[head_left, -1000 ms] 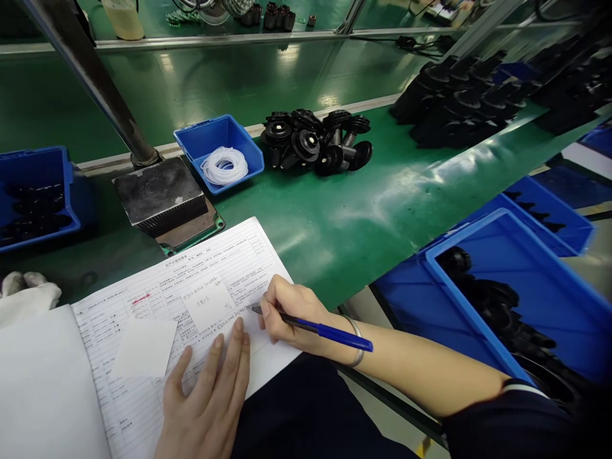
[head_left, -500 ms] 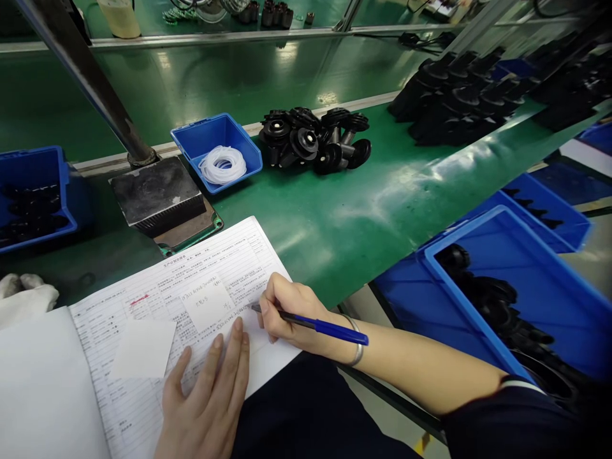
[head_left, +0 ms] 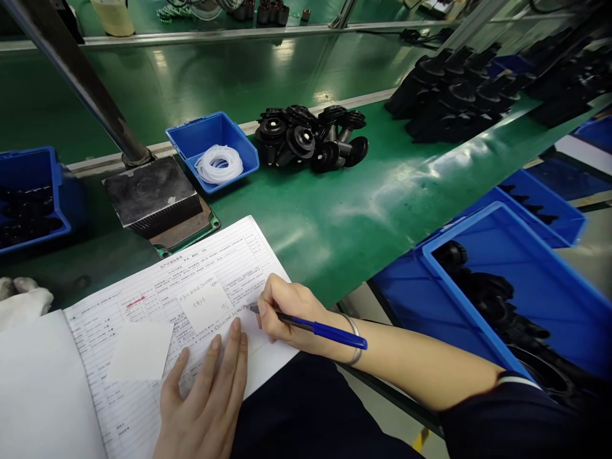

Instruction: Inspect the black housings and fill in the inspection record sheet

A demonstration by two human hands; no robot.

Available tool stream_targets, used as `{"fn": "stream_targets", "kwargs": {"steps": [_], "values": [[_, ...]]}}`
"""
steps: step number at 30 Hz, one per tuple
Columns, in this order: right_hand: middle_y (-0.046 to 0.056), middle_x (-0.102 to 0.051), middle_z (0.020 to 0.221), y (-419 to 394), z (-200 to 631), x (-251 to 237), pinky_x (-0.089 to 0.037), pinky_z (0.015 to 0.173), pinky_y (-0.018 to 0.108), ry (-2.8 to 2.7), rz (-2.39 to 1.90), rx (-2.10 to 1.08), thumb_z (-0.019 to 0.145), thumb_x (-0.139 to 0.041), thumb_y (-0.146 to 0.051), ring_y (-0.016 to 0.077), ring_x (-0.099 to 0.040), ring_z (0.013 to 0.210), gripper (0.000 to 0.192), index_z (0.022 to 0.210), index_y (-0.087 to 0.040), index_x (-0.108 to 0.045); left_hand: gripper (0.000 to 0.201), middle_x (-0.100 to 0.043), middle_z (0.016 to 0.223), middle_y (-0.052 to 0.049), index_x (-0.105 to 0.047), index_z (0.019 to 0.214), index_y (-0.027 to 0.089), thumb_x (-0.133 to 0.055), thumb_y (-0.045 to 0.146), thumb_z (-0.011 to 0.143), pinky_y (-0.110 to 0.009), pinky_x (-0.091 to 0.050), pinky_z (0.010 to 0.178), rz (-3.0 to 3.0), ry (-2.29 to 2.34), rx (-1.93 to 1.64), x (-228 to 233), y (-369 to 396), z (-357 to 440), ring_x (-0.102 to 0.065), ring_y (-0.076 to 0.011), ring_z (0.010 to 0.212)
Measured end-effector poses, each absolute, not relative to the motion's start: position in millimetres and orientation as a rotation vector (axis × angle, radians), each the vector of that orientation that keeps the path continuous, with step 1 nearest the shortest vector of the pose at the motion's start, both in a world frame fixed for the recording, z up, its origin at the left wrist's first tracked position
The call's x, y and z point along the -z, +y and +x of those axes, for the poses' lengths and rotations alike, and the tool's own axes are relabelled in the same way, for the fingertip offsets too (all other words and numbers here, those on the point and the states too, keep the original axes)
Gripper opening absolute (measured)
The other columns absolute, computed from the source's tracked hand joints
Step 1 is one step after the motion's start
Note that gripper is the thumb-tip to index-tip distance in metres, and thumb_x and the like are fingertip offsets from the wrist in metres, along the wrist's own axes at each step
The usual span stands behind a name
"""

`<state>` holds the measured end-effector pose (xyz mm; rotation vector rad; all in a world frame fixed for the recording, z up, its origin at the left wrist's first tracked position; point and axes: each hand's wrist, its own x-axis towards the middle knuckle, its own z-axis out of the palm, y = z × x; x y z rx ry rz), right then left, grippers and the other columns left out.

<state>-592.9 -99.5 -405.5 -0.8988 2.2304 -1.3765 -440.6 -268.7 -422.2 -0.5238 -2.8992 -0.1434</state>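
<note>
My right hand point(head_left: 287, 312) grips a blue pen point(head_left: 329, 333), its tip on a printed sheet point(head_left: 129, 408) with a line of handwriting beside it. Flat on the same sheet lies my left hand point(head_left: 208, 389), fingers spread and the tips just below the handwriting. A small white note point(head_left: 205, 306) with handwriting rests above those fingertips. Left of it is a second, blank white note point(head_left: 141, 350). Folded-over white pages point(head_left: 43, 389) lie at the left side of the printed sheet.
Behind the papers stand a dark metal block point(head_left: 153, 194) on a post and a blue bin point(head_left: 213, 150) with coiled clear tubing point(head_left: 218, 164). Black round parts point(head_left: 310, 140) are heaped on the green bench point(head_left: 306, 217). A blue crate point(head_left: 497, 280) of black parts is at right. White gloves point(head_left: 23, 299) lie left.
The view has shifted slightly, so everything sits a little further left. Both hands keep nearly the same pose, the pen still at the handwritten line.
</note>
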Motion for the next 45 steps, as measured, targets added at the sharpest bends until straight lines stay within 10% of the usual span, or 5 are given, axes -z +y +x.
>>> {"fn": "stream_targets", "kwargs": {"steps": [45], "values": [[-0.005, -0.058, 0.055, -91.6, -587.8, 405.9, -0.041, 0.042, 0.02, 2.117, -0.848, 1.669, 0.094, -0.044, -0.023, 0.009, -0.053, 0.043, 0.016, 0.079, -0.023, -0.036, 0.058, -0.043, 0.151, -0.008, -0.044, 0.144, 0.009, -0.044, 0.01, 0.086, -0.048, -0.004, 0.122, -0.487, -2.927, 0.151, 416.7, -265.0, -440.2, -0.042, -0.0223, 0.132]]}}
